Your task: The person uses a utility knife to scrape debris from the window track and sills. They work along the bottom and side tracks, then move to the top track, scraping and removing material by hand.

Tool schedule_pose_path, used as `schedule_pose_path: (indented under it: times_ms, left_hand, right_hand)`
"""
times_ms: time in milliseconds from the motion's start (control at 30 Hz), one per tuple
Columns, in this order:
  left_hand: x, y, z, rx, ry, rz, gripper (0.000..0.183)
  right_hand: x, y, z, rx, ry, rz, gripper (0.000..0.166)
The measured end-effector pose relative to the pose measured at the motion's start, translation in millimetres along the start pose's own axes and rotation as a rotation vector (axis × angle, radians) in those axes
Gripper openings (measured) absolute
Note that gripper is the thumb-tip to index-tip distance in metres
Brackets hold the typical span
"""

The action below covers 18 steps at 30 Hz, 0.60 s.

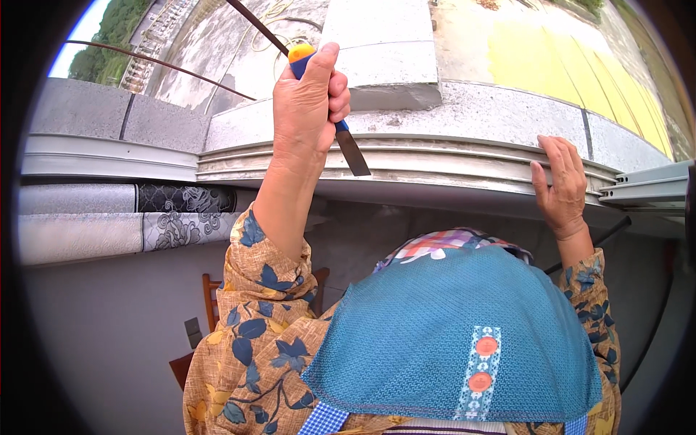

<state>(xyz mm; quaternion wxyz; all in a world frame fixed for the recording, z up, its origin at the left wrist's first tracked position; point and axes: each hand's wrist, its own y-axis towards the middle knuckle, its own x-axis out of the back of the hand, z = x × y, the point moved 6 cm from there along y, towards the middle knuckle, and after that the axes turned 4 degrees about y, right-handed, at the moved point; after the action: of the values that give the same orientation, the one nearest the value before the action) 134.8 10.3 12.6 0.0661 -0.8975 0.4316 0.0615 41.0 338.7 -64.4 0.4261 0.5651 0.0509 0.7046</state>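
Note:
My left hand (pixel 307 100) is closed around the blue and yellow handle of a flat-bladed scraper (pixel 353 152), thumb up near the yellow end. The dark metal blade points down and lies over the grooved sliding-window track (pixel 435 157); whether it touches cannot be told. On the right, my right hand (pixel 560 179) rests with its fingertips on the outer edge of the track, fingers a little apart and nothing held. A teal apron (pixel 451 326) with two orange buttons covers my chest.
Beyond the track runs a speckled stone ledge (pixel 489 114), with a pale block (pixel 386 70) jutting outward. A dark rod (pixel 261 27) crosses outside. Patterned curtains (pixel 179 231) hang at the left. Below them is a wooden chair (pixel 211 299). A white window frame (pixel 652 182) stands right.

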Motion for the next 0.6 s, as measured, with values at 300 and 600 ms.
schedule_pose_path:
  times_ms: [300,600]
  left_hand:
    - [-27.7,-17.1,11.1,-0.171,-0.039,0.034,0.021]
    - [-20.9,-107.7,8.6,-0.926,0.19,0.219,0.024]
  right_hand:
    - [-1.1,0.2,1.2,-0.015,0.001,0.003,0.035]
    - [2.1,-1.1,0.4,-0.028,-0.033,-0.012,0.036]
